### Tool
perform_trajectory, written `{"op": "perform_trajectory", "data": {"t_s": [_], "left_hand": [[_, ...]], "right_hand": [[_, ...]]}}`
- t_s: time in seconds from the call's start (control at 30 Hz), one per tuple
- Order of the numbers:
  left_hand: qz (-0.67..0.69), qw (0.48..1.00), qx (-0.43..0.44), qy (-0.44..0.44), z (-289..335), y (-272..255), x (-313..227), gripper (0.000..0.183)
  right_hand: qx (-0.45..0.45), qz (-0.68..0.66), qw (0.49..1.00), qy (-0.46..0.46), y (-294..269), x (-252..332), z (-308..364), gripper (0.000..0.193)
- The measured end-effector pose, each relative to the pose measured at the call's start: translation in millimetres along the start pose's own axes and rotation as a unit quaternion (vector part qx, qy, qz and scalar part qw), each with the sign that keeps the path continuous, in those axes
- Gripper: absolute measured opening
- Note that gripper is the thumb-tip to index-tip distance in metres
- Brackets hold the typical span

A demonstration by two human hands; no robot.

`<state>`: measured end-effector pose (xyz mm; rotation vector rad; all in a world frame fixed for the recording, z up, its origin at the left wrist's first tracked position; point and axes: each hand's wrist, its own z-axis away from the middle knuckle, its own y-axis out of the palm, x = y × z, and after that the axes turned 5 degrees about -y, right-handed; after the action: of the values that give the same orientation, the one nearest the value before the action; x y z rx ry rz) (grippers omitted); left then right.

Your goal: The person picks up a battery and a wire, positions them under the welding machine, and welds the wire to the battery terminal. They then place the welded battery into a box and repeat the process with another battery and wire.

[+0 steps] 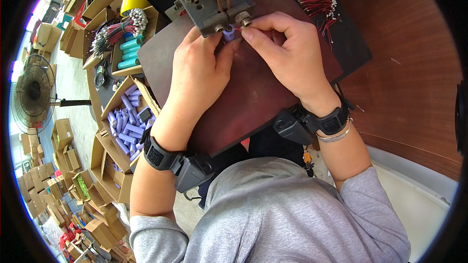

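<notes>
Under the metal head of a spot welder (217,12), my left hand (200,65) grips a purple cylindrical battery cell (229,35) between thumb and fingers. My right hand (292,51) is closed in a pinch just right of the cell, on a thin red wire (238,29) that reaches toward the cell's top. The welder's two copper-coloured pins stand close above both hands. Whether the wire touches the cell is too small to tell. A dark reddish board (253,87) lies beneath my hands.
Left of the board, a cardboard box (139,85) holds many loose purple cells. Behind it stand boxes with teal cells (129,53), a bundle of wires (117,29) and a yellow tape roll (134,4). Red wires with white connectors (319,2) lie at the far right. A fan (34,90) stands left.
</notes>
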<state>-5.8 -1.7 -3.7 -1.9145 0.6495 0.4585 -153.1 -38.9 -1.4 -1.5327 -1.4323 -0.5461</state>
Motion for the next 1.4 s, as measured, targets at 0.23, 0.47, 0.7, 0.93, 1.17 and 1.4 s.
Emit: {"op": "perform_trajectory", "data": {"t_s": [0.23,0.47,0.7,0.93,1.17,1.4], "left_hand": [[-0.013,1.0,0.0,0.01,1,0,2,0.017],[0.035,0.999,-0.009,-0.013,1,-3,1,0.018],[0.073,0.995,0.006,-0.073,1,0,-1,0.02],[0.046,0.997,0.011,-0.066,0,-2,0,0.019],[0.04,0.998,0.01,-0.05,-1,-3,-1,0.019],[0.311,0.939,0.05,-0.137,1,7,10,0.019]], "right_hand": [[0.008,0.029,1.0,0.008,-2,2,-2,0.014],[0.007,-0.016,1.0,0.005,0,2,-1,0.015],[0.006,-0.003,1.0,0.0,-1,-2,0,0.015],[0.019,-0.007,0.999,0.033,0,2,-1,0.015],[0.012,0.008,1.0,0.006,-1,-1,0,0.015],[0.008,-0.014,1.0,-0.013,2,-11,1,0.016]]}}
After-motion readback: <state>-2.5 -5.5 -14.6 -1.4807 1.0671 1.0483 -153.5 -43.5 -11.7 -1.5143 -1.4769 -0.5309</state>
